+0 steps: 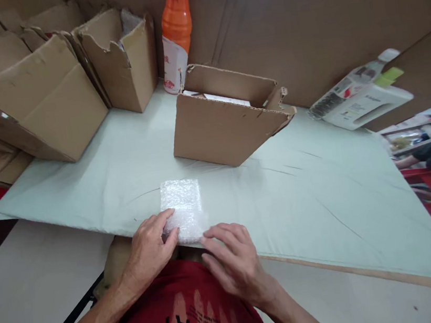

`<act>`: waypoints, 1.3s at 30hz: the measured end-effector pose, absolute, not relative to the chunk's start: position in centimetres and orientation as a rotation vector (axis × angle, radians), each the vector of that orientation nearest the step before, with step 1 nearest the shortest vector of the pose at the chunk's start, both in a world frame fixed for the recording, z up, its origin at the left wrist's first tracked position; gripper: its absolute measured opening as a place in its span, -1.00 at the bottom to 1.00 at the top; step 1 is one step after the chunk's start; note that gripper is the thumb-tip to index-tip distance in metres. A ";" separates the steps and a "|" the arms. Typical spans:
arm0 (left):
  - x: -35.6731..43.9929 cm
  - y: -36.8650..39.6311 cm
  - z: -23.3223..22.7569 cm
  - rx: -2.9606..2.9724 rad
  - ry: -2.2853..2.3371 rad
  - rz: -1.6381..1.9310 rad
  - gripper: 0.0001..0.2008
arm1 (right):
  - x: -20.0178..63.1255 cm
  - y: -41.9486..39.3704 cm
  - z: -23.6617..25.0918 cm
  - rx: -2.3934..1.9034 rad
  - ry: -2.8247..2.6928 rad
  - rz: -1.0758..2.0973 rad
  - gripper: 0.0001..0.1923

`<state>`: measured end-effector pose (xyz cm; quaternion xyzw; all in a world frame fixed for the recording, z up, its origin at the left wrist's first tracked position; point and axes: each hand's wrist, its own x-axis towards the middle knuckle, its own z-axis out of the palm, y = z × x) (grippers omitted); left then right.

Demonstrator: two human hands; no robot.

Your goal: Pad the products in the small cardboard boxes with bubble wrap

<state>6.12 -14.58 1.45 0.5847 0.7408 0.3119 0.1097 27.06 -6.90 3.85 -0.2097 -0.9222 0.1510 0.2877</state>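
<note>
A small clear bubble wrap piece (181,195) lies flat near the front edge of the table, its lower part looking doubled over. My left hand (150,244) is at its left side, with thumb and forefinger bent onto the wrap's edge. At the lower right corner is my right hand (234,259), its fingertips touching the wrap while the fingers stay loosely curved and apart. Whether anything lies inside the wrap cannot be made out. Beyond it stands an open cardboard box (215,132) with something white and flat inside.
Several cardboard boxes (45,104) crowd the left end of the pale green tabletop (305,208). An orange bottle (176,23) stands at the back. A clear plastic bottle (348,85) and a white jug (363,107) stand back right. A person's arm (421,155) shows at the far right.
</note>
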 end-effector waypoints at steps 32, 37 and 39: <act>4.1 -13.4 0.9 1.868 2.177 0.958 -0.62 | 22.1 -1.6 2.0 -0.769 -2.695 0.630 -0.75; 3.1 -14.1 1.0 1.740 1.923 0.994 -0.38 | 22.9 -2.8 1.3 -0.565 -2.492 0.926 -0.81; 3.0 -14.0 1.8 1.604 1.807 0.955 -0.40 | 23.4 -3.2 1.5 -0.579 -2.421 1.074 -0.75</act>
